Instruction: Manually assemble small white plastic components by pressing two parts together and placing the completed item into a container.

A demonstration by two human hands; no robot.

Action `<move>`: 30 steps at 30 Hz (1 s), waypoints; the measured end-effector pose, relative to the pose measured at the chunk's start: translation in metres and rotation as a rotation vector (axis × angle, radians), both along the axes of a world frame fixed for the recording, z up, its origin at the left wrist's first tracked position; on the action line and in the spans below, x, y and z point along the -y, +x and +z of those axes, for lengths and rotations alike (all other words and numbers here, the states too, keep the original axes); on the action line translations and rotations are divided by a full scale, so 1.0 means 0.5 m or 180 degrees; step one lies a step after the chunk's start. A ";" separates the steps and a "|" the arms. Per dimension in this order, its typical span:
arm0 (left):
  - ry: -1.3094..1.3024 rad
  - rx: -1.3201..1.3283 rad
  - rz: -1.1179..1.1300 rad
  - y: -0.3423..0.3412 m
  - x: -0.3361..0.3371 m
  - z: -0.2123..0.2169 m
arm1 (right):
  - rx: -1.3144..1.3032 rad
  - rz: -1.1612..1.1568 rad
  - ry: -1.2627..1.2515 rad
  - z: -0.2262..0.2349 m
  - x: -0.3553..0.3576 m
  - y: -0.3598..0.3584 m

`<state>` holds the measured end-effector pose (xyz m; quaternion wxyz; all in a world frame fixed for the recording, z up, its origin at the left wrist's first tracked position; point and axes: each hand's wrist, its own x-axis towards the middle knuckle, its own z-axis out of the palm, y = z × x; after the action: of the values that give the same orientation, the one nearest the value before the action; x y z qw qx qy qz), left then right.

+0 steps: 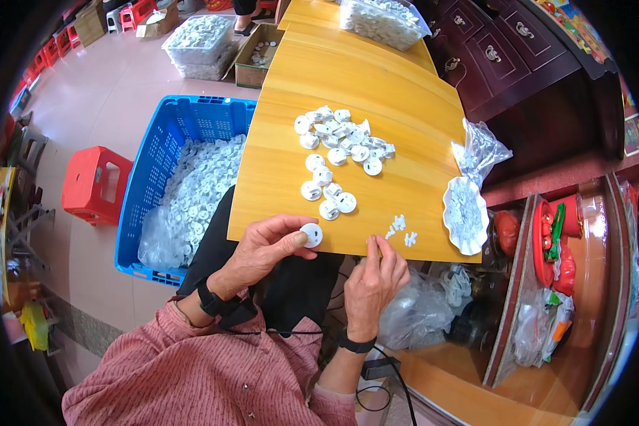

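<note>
My left hand (266, 248) is closed on a round white plastic part (312, 235) with a small dark slot in its face, pinched between thumb and fingers at the table's near edge. To its right my right hand (376, 284) has its thumb and fingertips pressed together; whatever may be between them is too small to make out. Several small white plastic pieces (400, 224) lie on the table just beyond the right hand. Farther off, a loose pile of similar round white parts (344, 135) spreads over the wooden table (277, 92).
A scalloped white dish (480, 220) of small clear-white pieces sits at the table's right edge, beside a plastic bag (484, 153). Left of the table stand a blue crate (131, 206) full of white parts and a red stool (96, 181). A filled clear tub (383, 25) is at the far end.
</note>
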<state>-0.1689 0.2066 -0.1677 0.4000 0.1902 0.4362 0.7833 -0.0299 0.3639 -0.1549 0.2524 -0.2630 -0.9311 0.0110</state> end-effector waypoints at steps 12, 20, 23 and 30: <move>-0.0067 0.0033 0.0042 0.003 0.003 0.002 | -0.0862 0.0244 -0.0559 -0.021 -0.003 0.016; -0.0010 0.0137 0.0025 0.001 0.001 0.007 | -0.2276 0.0009 -0.3411 0.020 0.063 -0.024; -0.0044 0.0116 0.0011 0.000 0.004 0.009 | -0.2185 -0.0025 -0.3630 0.037 0.067 -0.035; 0.0030 0.0110 0.0018 0.002 0.004 0.002 | -0.1671 -0.0303 -0.3222 0.011 0.038 -0.043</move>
<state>-0.1681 0.2047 -0.1669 0.4044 0.1773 0.4261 0.7896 -0.0513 0.3449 -0.1494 0.3180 -0.3812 -0.7031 0.5091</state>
